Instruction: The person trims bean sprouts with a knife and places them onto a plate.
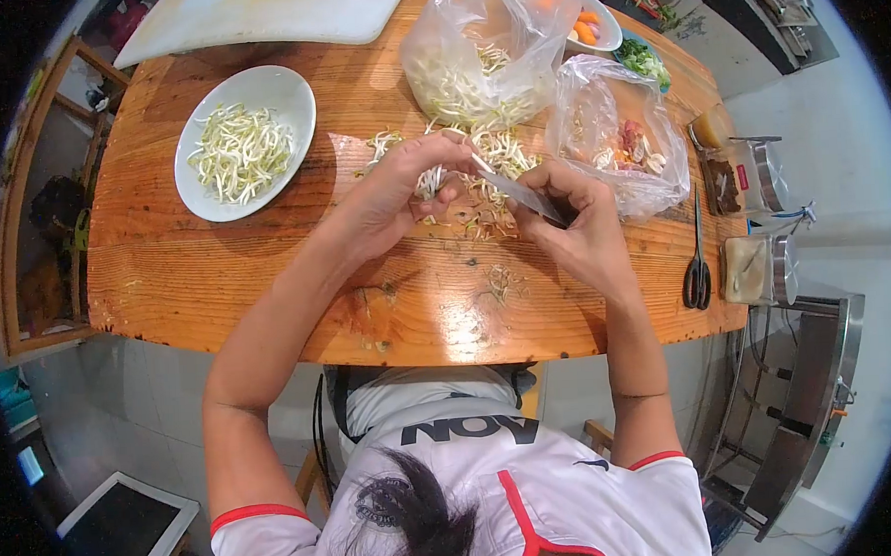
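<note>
Over the middle of the wooden table, my left hand (402, 190) is closed around several bean sprouts (429, 182). My right hand (577, 213) grips a small knife (516, 189), its blade pointing up and left so that the tip is close to my left fingertips. Behind both hands lies a loose pile of sprouts (505, 154) on the wood, with small scraps nearer me. A white bowl (193, 183) on the left holds more sprouts. Just beyond the pile stands a clear plastic bag (431, 65) of sprouts.
A white cutting board (275, 17) lies at the back left. To the right are a second plastic bag (598, 122) with garlic, black scissors (697, 282), glass jars (748, 270), a bowl of orange pieces (609, 34) and chopped greens (643, 63).
</note>
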The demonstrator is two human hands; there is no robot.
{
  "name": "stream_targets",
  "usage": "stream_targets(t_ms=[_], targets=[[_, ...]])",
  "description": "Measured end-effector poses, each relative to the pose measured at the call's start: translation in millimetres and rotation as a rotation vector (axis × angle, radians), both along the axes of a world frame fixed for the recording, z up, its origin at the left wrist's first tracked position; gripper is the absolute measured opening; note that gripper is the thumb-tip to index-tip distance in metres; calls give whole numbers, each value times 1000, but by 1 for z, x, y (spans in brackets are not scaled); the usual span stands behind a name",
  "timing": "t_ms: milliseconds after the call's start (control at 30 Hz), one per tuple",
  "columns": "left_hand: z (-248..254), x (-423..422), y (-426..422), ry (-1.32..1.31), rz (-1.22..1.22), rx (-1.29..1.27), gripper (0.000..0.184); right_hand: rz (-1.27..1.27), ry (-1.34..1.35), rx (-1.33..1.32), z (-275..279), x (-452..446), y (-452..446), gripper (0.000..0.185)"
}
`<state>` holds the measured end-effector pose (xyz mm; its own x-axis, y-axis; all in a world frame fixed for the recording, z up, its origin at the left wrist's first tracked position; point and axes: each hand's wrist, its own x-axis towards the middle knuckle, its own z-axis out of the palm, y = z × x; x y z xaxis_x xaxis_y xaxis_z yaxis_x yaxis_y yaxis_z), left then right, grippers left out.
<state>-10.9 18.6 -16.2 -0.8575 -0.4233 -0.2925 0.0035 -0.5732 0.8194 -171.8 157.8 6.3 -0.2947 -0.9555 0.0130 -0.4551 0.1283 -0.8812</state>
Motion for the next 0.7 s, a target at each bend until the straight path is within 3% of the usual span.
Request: stream_targets(t_ms=[100,200,300,400,567,700], targets=[[6,0,2,-32,37,30,23,5,-47,0,2,1,0,21],[6,-1,5,-39,88,49,22,48,-4,-36,-1,1,0,7],[-3,-1,0,-12,46,11,22,47,-23,37,5,-2,1,19],[-7,-2,-2,-13,-19,-76,21,51,-133,7,13,-1,1,15],[-8,-6,8,-94,-70,-207,18,-35,-89,-66,10,-2,-2,9],[-13,-4,10,-16,-78,-108,18,-24,-36,-105,23,2,-12,8]])
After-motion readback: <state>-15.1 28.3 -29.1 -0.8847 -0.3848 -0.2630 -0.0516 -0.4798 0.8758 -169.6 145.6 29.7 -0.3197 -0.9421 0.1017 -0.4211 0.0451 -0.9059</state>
